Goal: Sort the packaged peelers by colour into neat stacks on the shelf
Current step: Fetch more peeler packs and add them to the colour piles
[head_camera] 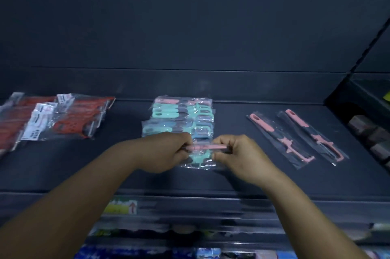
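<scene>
A slim pink peeler sealed in clear plastic wrap (207, 147) is held between both hands at the near edge of the mixed pile, its long axis running left to right, roughly parallel to the shelf's front edge. The left hand (168, 151) pinches one end with fingers curled closed around it, and the right hand (236, 153) pinches the other end the same way, so the packet spans the narrow gap between the two fists just above a mint-green peeler packet (199, 158) lying under it. Behind the hands sits the loose heap of mint-green and blue packaged peelers (181, 117), with one more pink packaged peeler (168, 101) visible along its far side, so the pile is not yet sorted. Well off to the right, two pink peelers in clear sleeves (297, 138) lie side by side on the dark flat shelf surface (232, 121), their long axes slanting from far-left to near-right. That pink group is where the held packet belongs, judging by colour, and the right hand is the nearer one to it; the packet would need turning from its crosswise lie to match that slant. On the far left rests a heap of red packaged items with white labels (52, 117), apart from everything else.
</scene>
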A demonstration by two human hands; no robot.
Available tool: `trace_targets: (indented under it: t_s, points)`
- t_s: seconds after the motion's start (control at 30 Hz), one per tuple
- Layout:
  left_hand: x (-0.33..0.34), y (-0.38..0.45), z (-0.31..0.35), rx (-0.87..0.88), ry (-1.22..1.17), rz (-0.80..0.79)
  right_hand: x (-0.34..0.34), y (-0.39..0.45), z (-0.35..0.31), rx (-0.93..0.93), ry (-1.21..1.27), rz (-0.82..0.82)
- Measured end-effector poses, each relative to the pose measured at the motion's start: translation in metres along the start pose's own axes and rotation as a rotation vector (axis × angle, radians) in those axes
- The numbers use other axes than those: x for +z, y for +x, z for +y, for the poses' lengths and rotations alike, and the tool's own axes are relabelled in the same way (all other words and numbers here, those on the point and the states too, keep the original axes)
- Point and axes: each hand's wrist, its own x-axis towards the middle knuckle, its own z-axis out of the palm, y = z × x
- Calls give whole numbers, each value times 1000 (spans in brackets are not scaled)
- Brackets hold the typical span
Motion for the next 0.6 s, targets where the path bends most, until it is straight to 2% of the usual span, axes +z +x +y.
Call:
trace_targets:
  t_s: [0.1,0.2,0.43,0.6]
  points:
    - [10,-6,-18,-13,3,-20,22,-1,-5,64,-18,-43]
    - [19,-7,-28,-20,51,21,37,0,-7,94,-56,-7]
    - [32,-5,-41,-5,99,290,52,-2,-6,145,-220,200]
    - [25,-12,-39,49,197,466,49,-2,-10,78,-172,399]
